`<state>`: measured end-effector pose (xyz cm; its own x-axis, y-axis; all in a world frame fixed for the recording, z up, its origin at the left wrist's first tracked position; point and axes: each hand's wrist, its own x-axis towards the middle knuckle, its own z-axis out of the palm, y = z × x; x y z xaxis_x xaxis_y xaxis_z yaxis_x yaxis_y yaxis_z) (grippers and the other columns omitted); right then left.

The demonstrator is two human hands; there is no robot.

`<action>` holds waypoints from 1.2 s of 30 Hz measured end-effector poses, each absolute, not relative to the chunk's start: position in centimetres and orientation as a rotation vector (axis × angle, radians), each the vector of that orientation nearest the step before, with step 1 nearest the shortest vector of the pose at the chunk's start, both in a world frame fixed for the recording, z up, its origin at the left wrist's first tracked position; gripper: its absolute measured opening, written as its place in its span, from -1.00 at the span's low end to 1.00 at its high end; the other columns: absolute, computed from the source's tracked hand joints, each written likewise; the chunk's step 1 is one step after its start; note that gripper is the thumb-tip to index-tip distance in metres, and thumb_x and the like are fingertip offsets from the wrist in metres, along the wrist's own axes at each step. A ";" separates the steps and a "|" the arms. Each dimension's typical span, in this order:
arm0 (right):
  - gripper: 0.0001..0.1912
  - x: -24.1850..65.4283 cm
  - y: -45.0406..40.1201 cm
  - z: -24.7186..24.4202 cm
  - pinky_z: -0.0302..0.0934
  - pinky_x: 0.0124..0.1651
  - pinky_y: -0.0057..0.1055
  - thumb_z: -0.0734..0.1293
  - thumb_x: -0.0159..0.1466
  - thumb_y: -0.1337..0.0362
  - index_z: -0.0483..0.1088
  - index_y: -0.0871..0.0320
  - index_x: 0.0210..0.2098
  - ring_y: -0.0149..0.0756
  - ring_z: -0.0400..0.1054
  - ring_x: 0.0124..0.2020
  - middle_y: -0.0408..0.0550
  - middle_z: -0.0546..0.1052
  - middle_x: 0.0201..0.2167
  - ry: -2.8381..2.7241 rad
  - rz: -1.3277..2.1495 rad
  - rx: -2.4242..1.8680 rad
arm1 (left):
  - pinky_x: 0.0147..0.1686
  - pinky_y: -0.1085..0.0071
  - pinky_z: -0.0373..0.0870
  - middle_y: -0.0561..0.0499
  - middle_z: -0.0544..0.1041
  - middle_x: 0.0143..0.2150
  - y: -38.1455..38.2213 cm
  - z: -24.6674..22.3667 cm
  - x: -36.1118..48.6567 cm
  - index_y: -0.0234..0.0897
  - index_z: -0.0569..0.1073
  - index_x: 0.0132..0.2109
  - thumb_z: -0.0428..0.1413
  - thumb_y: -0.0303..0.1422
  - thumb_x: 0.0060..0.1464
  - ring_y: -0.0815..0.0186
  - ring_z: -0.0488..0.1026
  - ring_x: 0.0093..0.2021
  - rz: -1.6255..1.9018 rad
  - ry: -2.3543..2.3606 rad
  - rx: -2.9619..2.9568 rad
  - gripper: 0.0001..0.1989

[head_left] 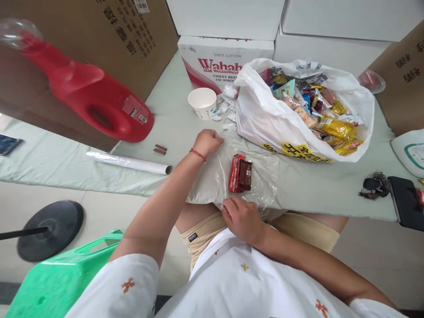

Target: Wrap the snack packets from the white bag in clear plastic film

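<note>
Pinching the clear film at its far left corner, your left hand has its fingers nearly closed. Your right hand is curled closed at the near edge; whether it grips the film, I cannot tell. Between them lie the red and brown packs, their small print unreadable, in or on the film. Beyond, the carton reads "Wahah", partly covered, above "PURIFIED WATER FOR DRINKING". Beside it, the snack-filled white bag shows "400" and Chinese characters on yellow.
</note>
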<state>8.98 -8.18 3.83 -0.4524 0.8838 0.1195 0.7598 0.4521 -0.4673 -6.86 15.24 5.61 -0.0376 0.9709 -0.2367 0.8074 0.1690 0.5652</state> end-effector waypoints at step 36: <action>-0.81 18.5 10.1 4.7 0.16 -0.20 -0.44 0.43 0.28 0.21 0.63 0.11 -0.14 -0.25 0.45 -0.19 -0.02 0.63 -0.14 -2.249 0.843 -1.875 | 0.44 -0.35 -0.08 -0.18 0.19 0.55 -2.2 0.8 1.2 -0.12 0.29 0.47 -0.12 -0.17 0.46 0.00 0.09 0.56 0.283 1.576 2.543 -0.47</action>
<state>18.48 10.08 4.66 -0.2399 0.9324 -0.2704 0.8802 0.0915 -0.4657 1.23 -2.20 0.84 0.4347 0.8963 0.0875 0.8708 -0.4431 0.2130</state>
